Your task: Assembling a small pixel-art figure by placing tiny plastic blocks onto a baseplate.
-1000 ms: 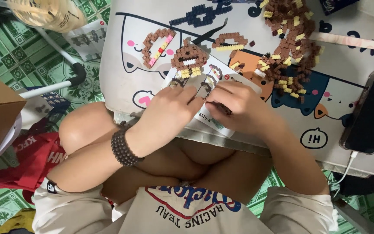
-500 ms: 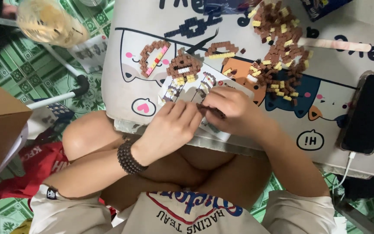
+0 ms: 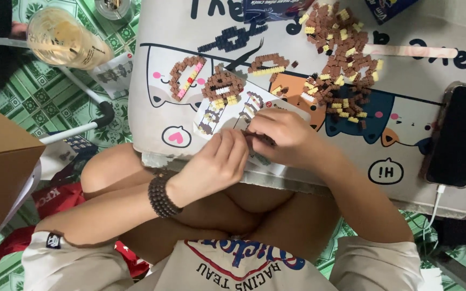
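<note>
Just below the brick pile (image 3: 343, 59), my left hand (image 3: 217, 164) & right hand (image 3: 284, 134) pinch a small brown build (image 3: 260, 138); I'd press pieces square w/ steady pressure.

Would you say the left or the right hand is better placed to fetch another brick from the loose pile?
Probably the right hand: the loose brick pile lies on its side. The left hand would have to cross over.

Small brown brick piece (image 3: 260, 138), pinched between fingers above the instruction sheet (image 3: 219, 110)
</note>
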